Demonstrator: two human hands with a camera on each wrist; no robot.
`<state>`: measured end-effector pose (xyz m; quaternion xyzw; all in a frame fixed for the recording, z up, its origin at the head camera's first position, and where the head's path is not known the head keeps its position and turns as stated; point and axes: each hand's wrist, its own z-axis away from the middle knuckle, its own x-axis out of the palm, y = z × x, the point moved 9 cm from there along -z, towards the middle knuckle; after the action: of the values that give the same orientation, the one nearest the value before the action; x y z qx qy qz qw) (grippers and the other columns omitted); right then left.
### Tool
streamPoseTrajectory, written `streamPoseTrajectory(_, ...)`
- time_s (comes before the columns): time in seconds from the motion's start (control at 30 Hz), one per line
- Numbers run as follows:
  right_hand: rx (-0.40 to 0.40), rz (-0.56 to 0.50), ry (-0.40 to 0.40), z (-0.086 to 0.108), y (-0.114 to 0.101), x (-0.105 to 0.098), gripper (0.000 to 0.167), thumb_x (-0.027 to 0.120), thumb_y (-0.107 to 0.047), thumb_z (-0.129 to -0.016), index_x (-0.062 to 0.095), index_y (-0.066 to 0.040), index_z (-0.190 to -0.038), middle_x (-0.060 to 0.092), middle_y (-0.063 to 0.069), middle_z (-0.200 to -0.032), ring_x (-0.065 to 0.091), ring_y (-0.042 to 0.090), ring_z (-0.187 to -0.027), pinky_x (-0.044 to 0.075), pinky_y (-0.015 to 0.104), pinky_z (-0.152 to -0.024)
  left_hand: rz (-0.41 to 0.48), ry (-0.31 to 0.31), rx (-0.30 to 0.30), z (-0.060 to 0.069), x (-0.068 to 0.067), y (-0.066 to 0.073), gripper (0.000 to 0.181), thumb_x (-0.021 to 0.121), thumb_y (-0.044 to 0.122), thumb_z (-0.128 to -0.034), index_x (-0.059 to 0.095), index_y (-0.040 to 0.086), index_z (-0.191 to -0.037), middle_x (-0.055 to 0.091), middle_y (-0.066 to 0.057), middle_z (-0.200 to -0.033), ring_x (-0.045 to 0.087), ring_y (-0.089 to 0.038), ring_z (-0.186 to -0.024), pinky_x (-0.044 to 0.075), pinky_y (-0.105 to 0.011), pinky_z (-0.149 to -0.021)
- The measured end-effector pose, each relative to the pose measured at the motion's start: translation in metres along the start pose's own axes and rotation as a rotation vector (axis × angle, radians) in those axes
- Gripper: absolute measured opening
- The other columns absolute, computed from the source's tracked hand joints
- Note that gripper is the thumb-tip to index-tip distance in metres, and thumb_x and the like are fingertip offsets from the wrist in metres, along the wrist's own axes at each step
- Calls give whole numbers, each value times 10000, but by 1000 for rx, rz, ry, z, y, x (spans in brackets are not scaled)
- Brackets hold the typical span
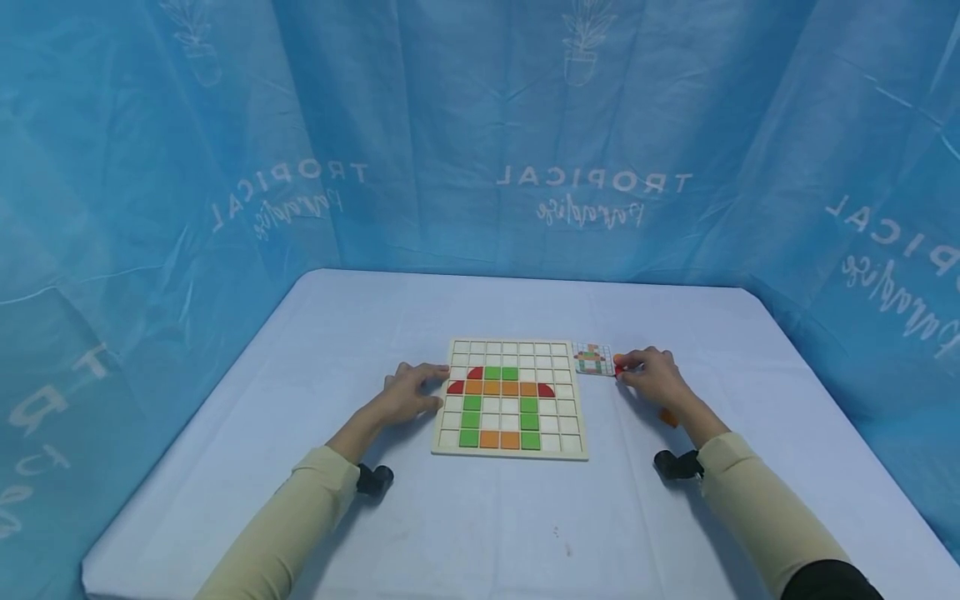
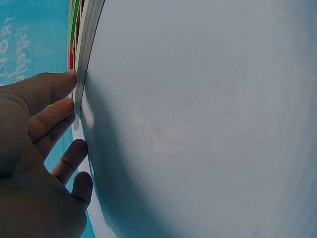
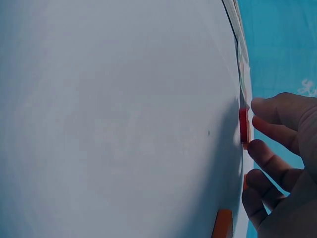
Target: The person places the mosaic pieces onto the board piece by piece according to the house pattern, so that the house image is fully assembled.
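A pale grid board (image 1: 566,444) lies on the table, with green, orange and red tiles forming a shape in its cells. My left hand (image 1: 408,393) rests at its left edge; in the left wrist view, the thumb and fingertips touch the board's side (image 2: 85,54). Right of the board is a small pattern card (image 1: 594,359) printted with a coloured figure. Beside the card, my right hand (image 1: 654,377) hovers with thumb and fingertips just over a red tile (image 3: 243,126). Whether they touch it is unclear. That tile sits on the tabletop, with orange showing next to it.
An orange tile (image 1: 668,417) lies under my right wrist. White cloth covers the table (image 1: 480,525), and blue printed curtains (image 1: 450,125) hang behind it and along both sides.
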<state>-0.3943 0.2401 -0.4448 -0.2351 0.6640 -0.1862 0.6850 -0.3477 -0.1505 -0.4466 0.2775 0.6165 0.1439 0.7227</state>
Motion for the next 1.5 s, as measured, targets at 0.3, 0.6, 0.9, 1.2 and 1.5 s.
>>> streamPoseTrajectory(0.3,-13,35,-16,4,0,2,356,682,-144,-852,663,28,-1164,560,208,-1123,384,358,-1033,365,498,-828,-3,-1,10,0,2,-1,516,722,186,-844,576,145,-1338,477,18,-1432,369,-212,-1164,253,-463,-945)
streamPoseTrajectory(0.6,45,4,-50,16,19,-3,370,685,-177,-852,657,-16,-1184,530,190,-1134,362,364,-1059,428,462,-780,3,-4,8,0,-1,-1,514,713,161,-848,570,128,-1340,464,-1,-1445,322,-256,-1268,162,-534,-1031)
streamPoseTrajectory(0.9,78,-20,-55,13,32,-9,364,658,-116,-858,641,-14,-1206,519,194,-1136,363,355,-1048,461,386,-749,6,-7,7,-1,1,-2,511,720,172,-846,577,141,-1335,481,16,-1427,363,-217,-1171,246,-470,-949)
streamPoseTrajectory(1.2,41,-14,-55,9,27,-10,329,653,-97,-853,663,-22,-1174,510,203,-1145,362,364,-1058,451,427,-765,-1,0,2,-1,-1,0,518,720,161,-843,574,140,-1340,480,11,-1429,355,-223,-1165,242,-471,-950)
streamPoseTrajectory(1.5,-25,32,-51,6,10,1,332,698,-130,-825,690,-38,-1143,535,173,-1097,364,346,-1040,392,470,-793,-5,7,-8,-1,0,-1,517,724,169,-840,579,145,-1335,486,13,-1423,369,-212,-1139,257,-462,-942)
